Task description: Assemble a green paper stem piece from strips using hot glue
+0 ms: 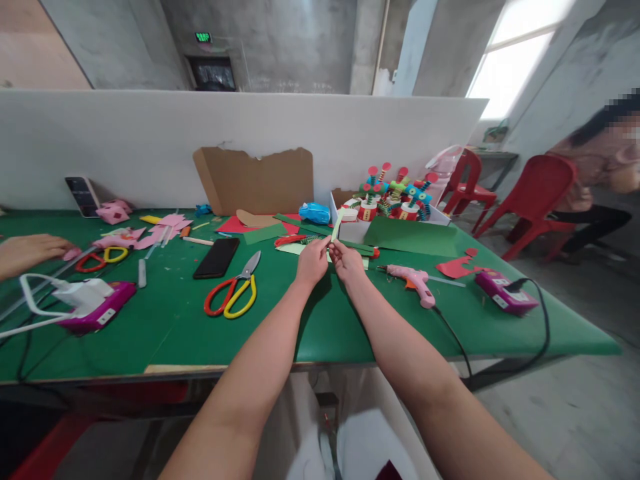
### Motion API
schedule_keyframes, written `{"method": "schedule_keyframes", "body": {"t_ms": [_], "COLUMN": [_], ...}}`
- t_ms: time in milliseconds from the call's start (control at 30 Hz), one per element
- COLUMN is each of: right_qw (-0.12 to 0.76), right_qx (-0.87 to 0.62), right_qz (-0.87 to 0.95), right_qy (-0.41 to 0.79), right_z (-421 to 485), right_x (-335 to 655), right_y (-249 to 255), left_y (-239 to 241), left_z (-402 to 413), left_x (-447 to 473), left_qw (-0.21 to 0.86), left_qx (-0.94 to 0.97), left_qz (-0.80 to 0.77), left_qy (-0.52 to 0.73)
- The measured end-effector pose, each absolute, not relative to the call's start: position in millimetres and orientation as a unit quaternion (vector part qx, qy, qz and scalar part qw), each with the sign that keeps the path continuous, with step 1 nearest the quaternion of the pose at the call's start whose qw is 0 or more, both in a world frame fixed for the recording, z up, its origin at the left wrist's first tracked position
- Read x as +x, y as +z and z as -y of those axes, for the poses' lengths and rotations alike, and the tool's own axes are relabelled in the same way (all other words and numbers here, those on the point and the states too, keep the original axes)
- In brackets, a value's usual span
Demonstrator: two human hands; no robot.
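Paper in a slim, flat pale green strip (338,223) slants up from the meeting fingertips of the left hand (314,261) and right hand (349,261), above the middle of the smooth green table (185,343). Both hands have thumb and fingers pinched at its lower end. Scissors (239,288) with pointed metal blades and looped red and yellow handles lie left of them, just beside a flat, glossy black phone (216,258). On the right rest a pink plastic glue gun (411,277), a stiff green sheet (413,237) and a curvy-edged red scrap (456,267). Torn-edged brown cardboard (260,183) leans behind.

The strip's gripped end is covered by the fingers, so any fold there cannot be told. Papers beneath the hands are partly hidden, coiled figures (395,193) overlap in their box, and another person's hand (37,253) is cut off at the left edge.
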State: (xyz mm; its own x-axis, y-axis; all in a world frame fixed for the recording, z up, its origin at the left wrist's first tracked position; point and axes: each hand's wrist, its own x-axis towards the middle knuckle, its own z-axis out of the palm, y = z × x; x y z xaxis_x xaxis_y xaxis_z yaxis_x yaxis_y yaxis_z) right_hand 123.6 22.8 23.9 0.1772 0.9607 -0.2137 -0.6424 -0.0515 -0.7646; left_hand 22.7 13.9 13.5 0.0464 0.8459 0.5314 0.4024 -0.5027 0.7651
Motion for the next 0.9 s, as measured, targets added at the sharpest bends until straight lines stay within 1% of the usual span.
{"method": "schedule_keyframes", "body": {"t_ms": [267, 433, 667, 733, 900], "right_qw": [0.652, 0.639, 0.623, 0.623, 0.615], "right_qx": [-0.393, -0.403, -0.412, -0.409, -0.419], "right_qz": [0.203, 0.232, 0.323, 0.333, 0.347], "right_qy": [0.615, 0.613, 0.581, 0.578, 0.571], "right_z": [-18, -14, -12, -12, -12], "right_x": [122, 121, 116, 116, 117], "right_y": [31, 32, 30, 29, 29], "left_y": [23, 21, 18, 19, 19], "left_z": [-10, -16, -20, -19, -20], "left_x": [19, 19, 18, 17, 15], "left_qw": [0.256, 0.353, 0.441, 0.450, 0.427], "left_qx": [0.614, 0.543, 0.468, 0.465, 0.463], "left_qz": [-0.455, -0.444, -0.446, -0.445, -0.458], "left_qy": [0.591, 0.619, 0.623, 0.619, 0.628]}}
